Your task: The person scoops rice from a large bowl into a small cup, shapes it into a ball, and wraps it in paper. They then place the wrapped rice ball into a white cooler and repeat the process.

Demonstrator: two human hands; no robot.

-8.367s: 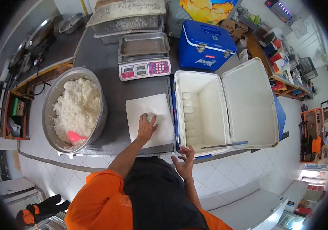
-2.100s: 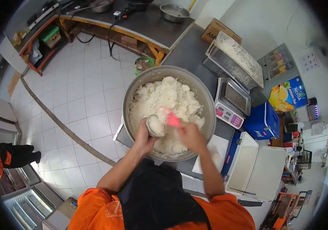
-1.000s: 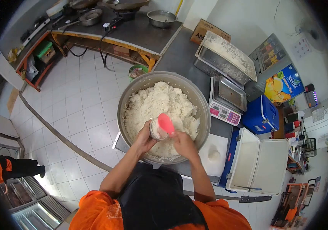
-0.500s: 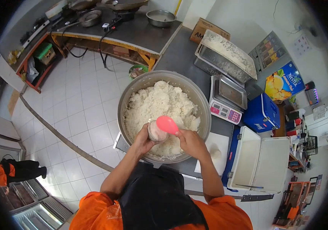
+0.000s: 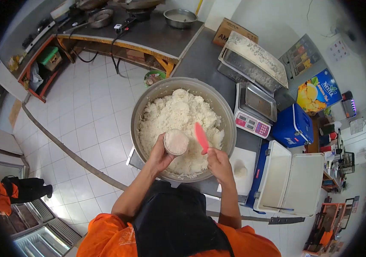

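A wide metal pot (image 5: 136, 124) full of white cooked rice (image 5: 181, 109) stands in front of me. Over its near part, my left hand (image 5: 160, 157) is wrapped round a small cup (image 5: 176, 142) whose mouth faces up, filled with rice to about the rim. To the right of the cup, my right hand (image 5: 220, 165) grips the handle of a pink rice paddle (image 5: 201, 136). The paddle's blade is turned edge-on and points away from me, above the rice and apart from the cup.
Right of the pot are a digital scale (image 5: 251, 124), metal trays (image 5: 255, 58), a blue cooler (image 5: 293, 125) and an open cooler box (image 5: 273, 171). A white board (image 5: 245, 165) with a small mound lies beside the pot. A person (image 5: 20, 190) is at far left.
The pink paddle has moved off the top of the cup to the right and turned edge-on. The cup's filled top now shows fully. My right hand has shifted slightly right.
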